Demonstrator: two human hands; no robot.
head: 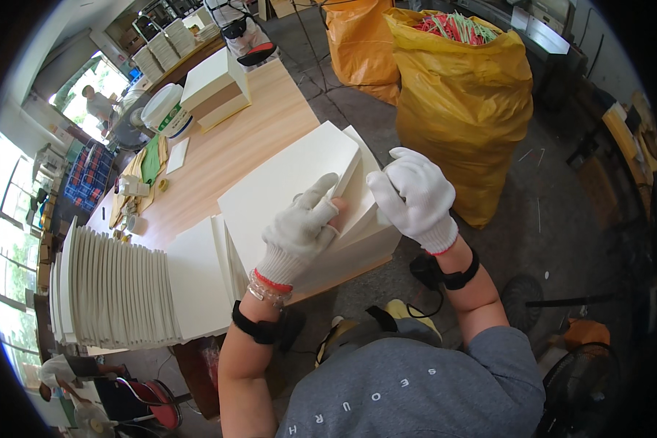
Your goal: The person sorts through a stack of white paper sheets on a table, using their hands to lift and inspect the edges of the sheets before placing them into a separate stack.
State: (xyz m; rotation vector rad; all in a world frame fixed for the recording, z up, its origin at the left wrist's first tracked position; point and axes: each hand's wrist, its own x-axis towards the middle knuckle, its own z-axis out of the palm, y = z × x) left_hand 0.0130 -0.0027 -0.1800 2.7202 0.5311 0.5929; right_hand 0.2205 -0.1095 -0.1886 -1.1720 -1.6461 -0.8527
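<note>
A thick stack of white paper sheets or boards [284,186] lies at the table's near corner. My left hand [304,227], in a white knit glove with the thumb tip bare, grips the right edge of the top block, fingers above and thumb at its side. Below that edge, a lower white sheet [364,159] sticks out, fanned and curved to the right. My right hand [413,194], also gloved, is just right of the stack with its fingers curled; whether it pinches something is hidden.
Left of the stack, a long row of white boards [117,284] leans on edge. Farther back on the wooden table [274,104] are a white bucket [167,111], another white stack [219,82] and tape rolls [137,224]. A full yellow sack [462,109] stands right. Several people are farther off.
</note>
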